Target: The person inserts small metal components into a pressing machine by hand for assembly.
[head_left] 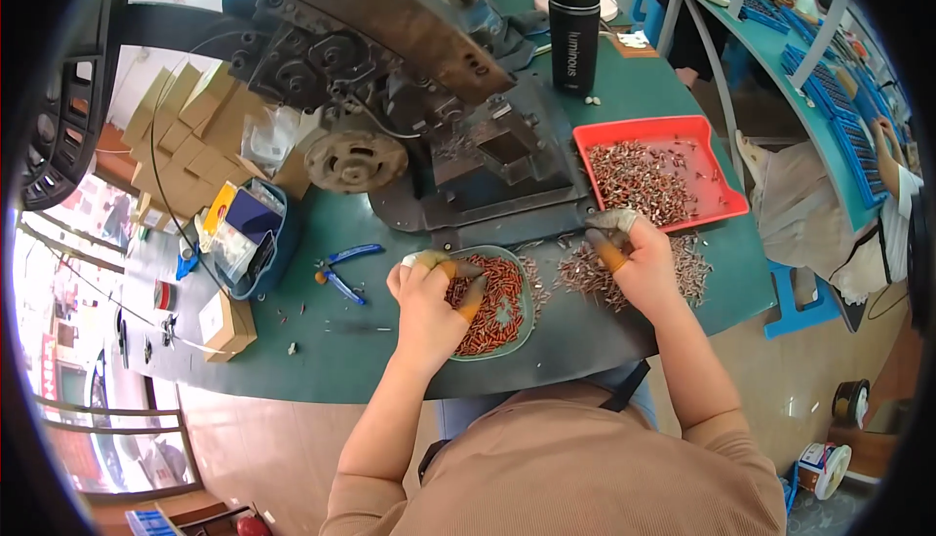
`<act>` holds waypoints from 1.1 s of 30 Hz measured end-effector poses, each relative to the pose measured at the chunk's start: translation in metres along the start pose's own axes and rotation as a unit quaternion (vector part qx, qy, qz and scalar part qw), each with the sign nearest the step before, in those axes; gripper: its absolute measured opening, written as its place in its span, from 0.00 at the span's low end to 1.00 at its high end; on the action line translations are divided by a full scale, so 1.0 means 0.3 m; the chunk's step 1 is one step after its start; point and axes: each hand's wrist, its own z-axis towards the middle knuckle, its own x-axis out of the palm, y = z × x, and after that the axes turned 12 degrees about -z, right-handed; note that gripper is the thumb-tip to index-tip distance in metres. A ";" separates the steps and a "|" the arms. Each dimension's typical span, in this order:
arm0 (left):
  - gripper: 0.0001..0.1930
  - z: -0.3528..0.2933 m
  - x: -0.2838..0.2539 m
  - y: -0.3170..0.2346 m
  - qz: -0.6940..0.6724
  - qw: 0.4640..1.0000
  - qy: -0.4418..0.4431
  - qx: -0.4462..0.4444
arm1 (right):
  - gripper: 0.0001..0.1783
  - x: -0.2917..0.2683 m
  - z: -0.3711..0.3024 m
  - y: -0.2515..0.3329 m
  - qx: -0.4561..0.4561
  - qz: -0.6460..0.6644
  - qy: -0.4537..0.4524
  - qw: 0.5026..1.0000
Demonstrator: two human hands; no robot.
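My left hand [429, 304] reaches into a rounded pale green tray [527, 320] of small reddish-brown cylindrical parts [499, 292]. Its thumb and forefinger, in darkened coverings, curl toward each other over the parts. My right hand [639, 261] hovers by the machine base's right corner, its thumb and forefinger bent into a pinch. Whatever either pinch holds is too small to make out. Below and around the right hand spreads a loose heap of small metallic parts [585, 278]. Just beyond it sits a red tray [723, 200] of mixed silver and reddish parts [639, 183].
A dark bench machine [468, 146] with a round wheel [356, 163] stands ahead. Blue-handled pliers [343, 273], a small carton [226, 326] and a filled blue bin [273, 244] are at left. A black bottle [575, 39] stands behind the red tray. Other people work at right.
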 end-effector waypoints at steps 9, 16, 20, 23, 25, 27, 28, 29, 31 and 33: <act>0.12 -0.052 -0.037 -0.011 -0.062 0.998 -0.005 -0.021 | 0.09 0.165 -0.033 0.173 0.043 0.157 0.246 0.956; 0.12 -0.071 -0.042 -0.010 -0.122 0.992 -0.013 -0.026 | 0.06 0.212 -0.031 0.176 0.144 0.256 0.306 0.905; 0.14 -0.068 -0.023 -0.015 -0.209 0.975 -0.013 -0.073 | 0.05 0.199 -0.024 0.183 0.168 0.272 0.284 0.904; 0.12 -0.050 -0.010 -0.021 -0.256 0.962 -0.020 -0.097 | 0.04 0.195 -0.029 0.168 0.129 0.304 0.269 0.905; 0.10 -0.047 -0.011 -0.034 -0.285 0.952 -0.017 -0.106 | 0.05 0.157 -0.024 0.159 0.103 0.281 0.269 0.916; 0.09 -0.040 -0.032 -0.055 -0.258 0.964 -0.001 -0.062 | 0.05 0.096 -0.014 0.152 0.075 0.257 0.269 0.925; 0.09 -0.044 -0.033 -0.053 -0.250 0.967 0.000 -0.046 | 0.06 0.040 -0.013 0.139 0.053 0.182 0.246 0.951; 0.09 -0.053 -0.032 -0.047 -0.254 0.966 0.001 -0.048 | 0.07 -0.003 -0.016 0.119 0.025 0.108 0.225 0.968; 0.09 -0.066 -0.021 -0.042 -0.291 0.951 -0.016 -0.102 | 0.09 -0.066 -0.044 0.055 -0.038 -0.020 0.168 0.985; 0.09 -0.073 -0.006 -0.038 -0.310 0.944 -0.016 -0.114 | 0.11 -0.093 -0.097 0.010 -0.129 -0.134 0.138 0.973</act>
